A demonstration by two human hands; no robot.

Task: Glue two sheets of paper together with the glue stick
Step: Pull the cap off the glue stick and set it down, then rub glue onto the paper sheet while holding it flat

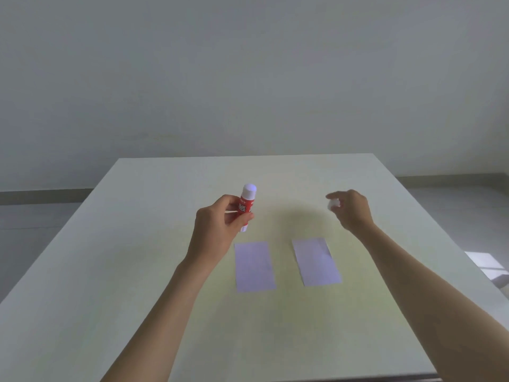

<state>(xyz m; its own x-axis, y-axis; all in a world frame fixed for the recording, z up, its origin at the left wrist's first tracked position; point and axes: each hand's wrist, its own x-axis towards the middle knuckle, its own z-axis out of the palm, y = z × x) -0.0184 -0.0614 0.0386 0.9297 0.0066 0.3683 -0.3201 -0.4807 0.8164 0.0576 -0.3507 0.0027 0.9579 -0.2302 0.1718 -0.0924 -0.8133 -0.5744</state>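
Two pale lilac sheets of paper lie flat side by side on the table: the left sheet [254,266] and the right sheet [316,261], a gap between them. My left hand [217,224] holds a red glue stick [246,206] upright above the table, just beyond the left sheet; its white top end shows above my fingers. My right hand [351,209] is raised beyond the right sheet, its fingertips pinched on a small white cap [332,204].
The pale table [165,299] fills the lower view; its far edge meets a plain grey wall. A white object [487,264] sits off the table's right edge on the floor.
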